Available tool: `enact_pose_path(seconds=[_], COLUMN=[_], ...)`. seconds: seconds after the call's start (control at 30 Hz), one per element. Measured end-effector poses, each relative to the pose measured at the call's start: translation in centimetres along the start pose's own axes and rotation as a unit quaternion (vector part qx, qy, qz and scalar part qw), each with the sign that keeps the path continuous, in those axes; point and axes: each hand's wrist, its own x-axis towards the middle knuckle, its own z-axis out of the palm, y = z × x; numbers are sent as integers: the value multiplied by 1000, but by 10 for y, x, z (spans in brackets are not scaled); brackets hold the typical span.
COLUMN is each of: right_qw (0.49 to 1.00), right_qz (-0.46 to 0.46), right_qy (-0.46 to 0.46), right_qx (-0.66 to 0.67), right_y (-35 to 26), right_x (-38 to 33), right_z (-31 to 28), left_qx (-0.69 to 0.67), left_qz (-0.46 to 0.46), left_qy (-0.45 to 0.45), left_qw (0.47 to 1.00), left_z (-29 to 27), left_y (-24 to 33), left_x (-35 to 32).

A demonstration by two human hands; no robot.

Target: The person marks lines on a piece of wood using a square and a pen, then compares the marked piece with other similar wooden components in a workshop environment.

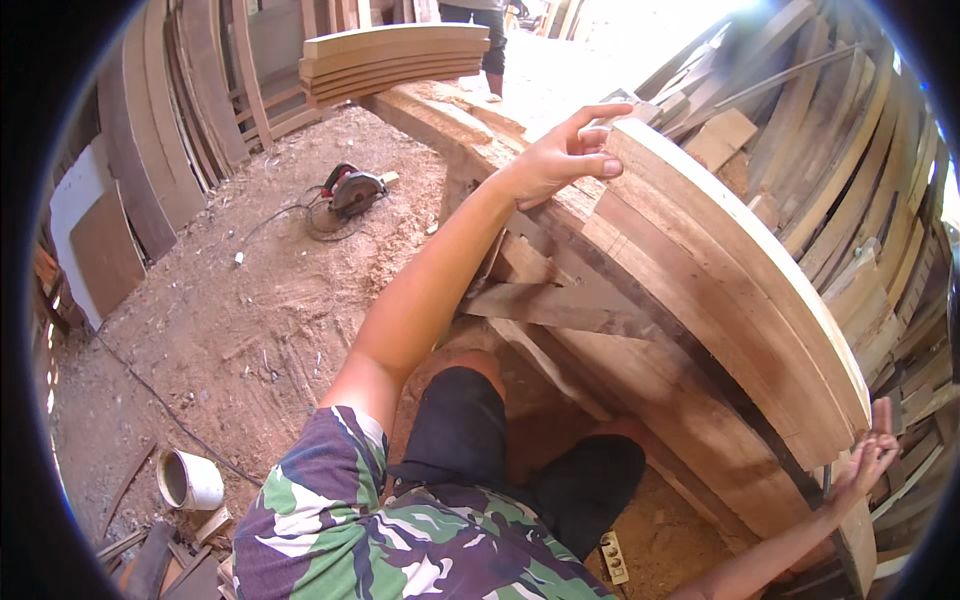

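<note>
Both hands on a stack of planks

A stack of long pale planks [720,290] lies on a rough timber bench [600,330]. The left hand [562,155] curls over its far end, fingers closed on the edge; the right hand [868,462] presses its near end, fingers spread. A circular saw [352,190] lies well apart on the sawdust floor [230,300]

A woodworker wears a short-sleeved camouflage T-shirt [400,540] patterned in green, white, maroon and dark navy, with plain black shorts [470,440]; both forearms are bare, and the hands [560,155] are ungloved.
</note>
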Motion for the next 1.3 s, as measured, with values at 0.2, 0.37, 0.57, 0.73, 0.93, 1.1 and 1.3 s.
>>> enact_pose_path(seconds=[0.2,0.37,0.57,0.73,0.93,1.1,1.3], right_qw=[979,975,975,967,962,964,958], right_qz=[162,129,184,172,169,151,169], right_qy=[124,145,67,48,57,74,63], right_qx=[24,109,102,183,208,204,222], right_y=[33,44,-9,-7,4,6,0], right_x=[-55,-46,-33,-35,-33,-34,-33], right_z=[-14,32,50,41,39,42,45], left_qx=[41,-16,25,19,26,23,42], left_qz=[-19,26,5,-7,-22,-31,-17], left_qy=[22,54,46,48,51,42,38], left_qw=[999,998,999,999,998,998,998], left_z=[28,-17,1,6,-3,-7,-3], left_y=[-3,-16,-10,-13,-17,-20,-18], left_x=[9,-2,4,4,-1,-1,0])
